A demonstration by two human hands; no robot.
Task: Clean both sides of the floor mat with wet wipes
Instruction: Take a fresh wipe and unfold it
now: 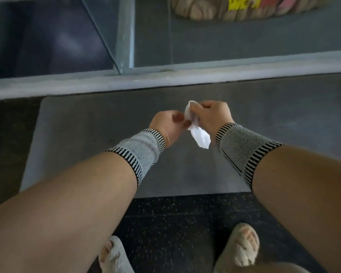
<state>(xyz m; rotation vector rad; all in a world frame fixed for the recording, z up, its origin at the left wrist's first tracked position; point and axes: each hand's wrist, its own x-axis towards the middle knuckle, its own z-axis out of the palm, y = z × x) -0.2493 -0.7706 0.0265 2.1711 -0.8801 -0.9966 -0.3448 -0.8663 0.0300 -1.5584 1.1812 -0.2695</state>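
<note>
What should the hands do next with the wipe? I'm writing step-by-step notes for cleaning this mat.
Probably spread the wet wipe open, then lower it onto the floor mat. It hangs bunched between the left hand and right hand, both pinching it in the air above the mat, so it is not yet flat enough to wipe with.

Both hands, the left (170, 126) and the right (212, 115), were raised over the middle of the mat (91, 134), whose surface lay bare on either side of them. A raised sill (165, 80) bordered its far edge, with glass panels (106, 34) rising behind.
</note>
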